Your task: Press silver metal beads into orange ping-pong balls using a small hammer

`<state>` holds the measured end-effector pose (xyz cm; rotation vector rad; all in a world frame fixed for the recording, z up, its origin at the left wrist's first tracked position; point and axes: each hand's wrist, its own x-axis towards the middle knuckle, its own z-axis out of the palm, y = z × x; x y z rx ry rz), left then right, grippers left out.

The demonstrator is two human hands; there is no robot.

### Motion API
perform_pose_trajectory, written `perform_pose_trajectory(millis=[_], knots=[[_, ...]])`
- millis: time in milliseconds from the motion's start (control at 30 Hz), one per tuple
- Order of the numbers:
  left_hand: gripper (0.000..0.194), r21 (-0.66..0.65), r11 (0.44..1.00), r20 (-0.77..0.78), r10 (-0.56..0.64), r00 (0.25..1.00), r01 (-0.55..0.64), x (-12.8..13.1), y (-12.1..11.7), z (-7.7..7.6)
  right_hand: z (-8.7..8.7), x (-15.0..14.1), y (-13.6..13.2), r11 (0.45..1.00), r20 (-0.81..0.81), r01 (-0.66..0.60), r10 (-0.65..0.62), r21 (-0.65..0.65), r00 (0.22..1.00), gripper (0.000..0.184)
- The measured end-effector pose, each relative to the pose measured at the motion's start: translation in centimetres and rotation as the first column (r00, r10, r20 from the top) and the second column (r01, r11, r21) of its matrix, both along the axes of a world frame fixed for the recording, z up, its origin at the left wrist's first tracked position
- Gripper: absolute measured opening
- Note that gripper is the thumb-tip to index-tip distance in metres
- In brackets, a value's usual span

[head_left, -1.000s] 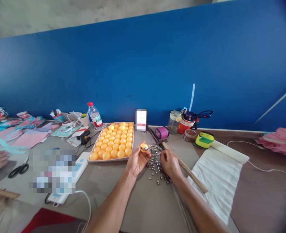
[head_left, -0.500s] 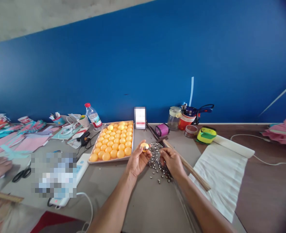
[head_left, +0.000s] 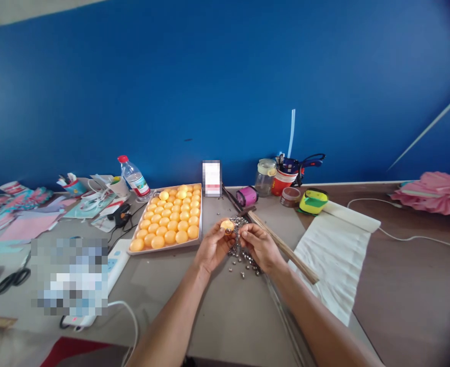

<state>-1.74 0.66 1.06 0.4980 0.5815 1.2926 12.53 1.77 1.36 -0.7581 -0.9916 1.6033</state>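
Note:
My left hand (head_left: 211, 250) is closed around an orange ping-pong ball (head_left: 227, 225), which has something small and shiny at its lower side. Close beside it, to the right, my right hand (head_left: 261, 246) has thumb and finger pinched together; whatever is between them is too small to make out. Below both hands lies a heap of small silver metal beads (head_left: 237, 250), partly covered by the fingers. Many more orange balls (head_left: 170, 236) sit in rows in a shallow tray (head_left: 201, 216) to the left.
A hammer (head_left: 286, 245) with a wooden handle lies right of the beads, near white cloth-like sheeting (head_left: 332, 262). Behind stand a purple spool (head_left: 246, 195), glass jar (head_left: 266, 178) and red cup (head_left: 284, 182). Scissors (head_left: 12, 279) and a power strip (head_left: 118, 260) are left.
My right hand has moved from over the beads towards the ball in my left hand. The view has turned slightly, shifting the table things leftward.

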Motion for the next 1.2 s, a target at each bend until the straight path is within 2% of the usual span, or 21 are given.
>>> perform_pose_trajectory(millis=[300, 700, 900, 1200], knots=[[0.036, 0.043, 0.999, -0.040, 0.002, 0.999, 0.000, 0.8, -0.2, -0.2, -0.6, -0.3, -0.1, 1.000, 0.022, -0.002, 0.003, -0.018, 1.000, 0.022], [0.039, -0.016, 0.999, -0.049, 0.034, 0.998, -0.035, 1.3, -0.3, 0.1, -0.6, -0.6, -0.3, 0.998, 0.217, 0.047, -0.054, 0.036, 0.975, 0.024], [0.039, 0.003, 0.999, -0.061, 0.051, 0.997, -0.050, 1.6, -0.4, 0.3, -0.6, -0.5, -0.4, 0.997, 0.291, 0.041, -0.057, 0.062, 0.955, 0.022], [0.042, 0.053, 0.994, -0.099, 0.101, 0.990, -0.096, 2.1, -0.4, -0.1, -0.2, -0.6, -0.5, 0.995, 0.372, 0.071, -0.094, 0.075, 0.924, 0.019]])
